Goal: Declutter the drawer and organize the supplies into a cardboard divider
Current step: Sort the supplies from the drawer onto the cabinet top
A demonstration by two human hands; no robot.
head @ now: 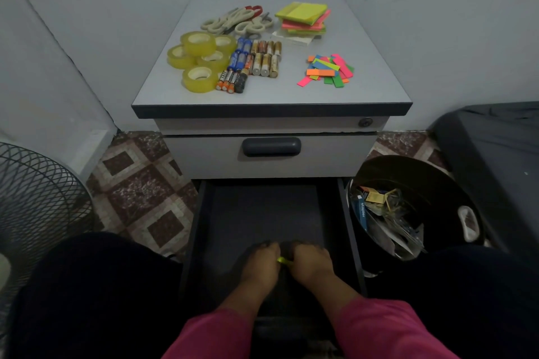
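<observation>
Down in the open bottom drawer [262, 213], near its front edge, both hands sit knuckles-up and close together. The left hand [259, 264] and the right hand [310, 264] each have their fingers curled downward, and a small yellow-green object [283, 260] shows in the gap between them; which hand actually grips it cannot be told, since the fingertips are hidden under the knuckles. Pink sleeves [379, 326] cover both forearms.

Sorted supplies lie on the cabinet top [364, 46]. At the far left are cream-handled scissors [233, 22], one pair with red handles. Near them, five rolls of clear yellowish tape [201, 60] cluster together, touching a row of batteries [252, 65] just to their right; the battery labels are too small to read. At the far right stands a stack of neon sticky notes [303, 19] on a white pad, and nearer lies a loose pile of coloured paper tabs [329, 70].

Right of the drawer, a black waste bin [455, 183] holds crumpled wrappers and a blue box printed "stapler" [361, 214]. A fan grille [32, 198] stands at the left.
</observation>
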